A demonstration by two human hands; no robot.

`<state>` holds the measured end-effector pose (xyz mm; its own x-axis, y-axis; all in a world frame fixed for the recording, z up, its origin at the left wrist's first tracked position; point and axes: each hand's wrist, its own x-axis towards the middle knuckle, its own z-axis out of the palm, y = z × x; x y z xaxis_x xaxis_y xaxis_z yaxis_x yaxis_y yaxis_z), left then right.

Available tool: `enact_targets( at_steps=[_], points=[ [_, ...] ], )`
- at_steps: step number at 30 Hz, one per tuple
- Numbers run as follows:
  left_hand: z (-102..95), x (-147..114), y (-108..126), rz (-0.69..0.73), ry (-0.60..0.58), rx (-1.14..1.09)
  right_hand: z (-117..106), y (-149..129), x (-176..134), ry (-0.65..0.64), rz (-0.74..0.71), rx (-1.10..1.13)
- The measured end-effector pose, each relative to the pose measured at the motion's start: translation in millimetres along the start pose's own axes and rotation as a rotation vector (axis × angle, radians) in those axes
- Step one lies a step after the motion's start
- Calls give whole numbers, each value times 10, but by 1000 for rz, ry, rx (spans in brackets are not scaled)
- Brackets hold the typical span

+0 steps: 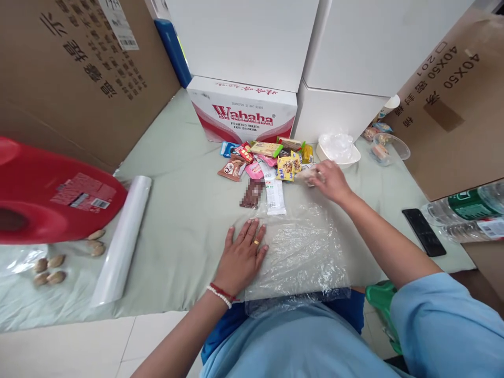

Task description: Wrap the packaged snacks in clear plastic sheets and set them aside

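Observation:
My left hand (244,253) lies flat, fingers stretched, at the left edge of a sheet of clear plastic film (303,247) that hangs over the table's front edge. Fingers bent, my right hand (331,181) pinches a small pale snack packet (307,175) at the right side of a snack pile. In that pile are a yellow cookie packet (286,168), a long white packet (274,195), a brown packet (231,169), a pink packet (254,170) and a green-ended wafer packet (266,149). A dark brown packet (252,194) lies in front, its print blurred.
Behind the snacks stands a Wahaha water carton (244,113). A white bowl (338,152) holding crumpled plastic sits right of it. A film roll (124,239), red jug (59,194) and several walnuts (49,270) are left; a phone (424,232) and bottles (468,205) right.

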<state>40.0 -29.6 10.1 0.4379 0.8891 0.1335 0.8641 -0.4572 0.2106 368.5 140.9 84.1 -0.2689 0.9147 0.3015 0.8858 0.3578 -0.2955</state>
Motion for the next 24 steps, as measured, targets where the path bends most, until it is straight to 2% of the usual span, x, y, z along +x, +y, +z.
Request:
enact_targets(
  at_steps=[2,4,6,8,11,13,17,19,21,24],
  points=[
    [51,-22,-7,-24,-8,-5,-168,71,-121,121,72,241],
    [59,-41,12,-44,-10,-15,-344,42,-254,126,147,549],
    [43,-43,28,-50,-29,-27,-469,-91,-370,-33,208,783],
    [24,-36,32,-47,-50,-38,-480,-293,-472,-296,206,858],
    [4,-28,29,-46,-65,-35,-258,-615,-620,-582,49,760],
    [-3,-30,33,-47,-62,-23,-44,-783,-710,-622,-76,602],
    [-9,-36,41,-50,-45,-19,214,-959,-921,-426,-146,235],
    [-7,-35,41,-49,-43,-34,252,-988,-1065,-368,-173,177],
    [-5,-32,35,-52,-47,-47,283,-983,-1213,-364,-196,158],
    [-2,-28,23,-56,-59,-53,339,-913,-1381,-294,-179,109]
  ],
)
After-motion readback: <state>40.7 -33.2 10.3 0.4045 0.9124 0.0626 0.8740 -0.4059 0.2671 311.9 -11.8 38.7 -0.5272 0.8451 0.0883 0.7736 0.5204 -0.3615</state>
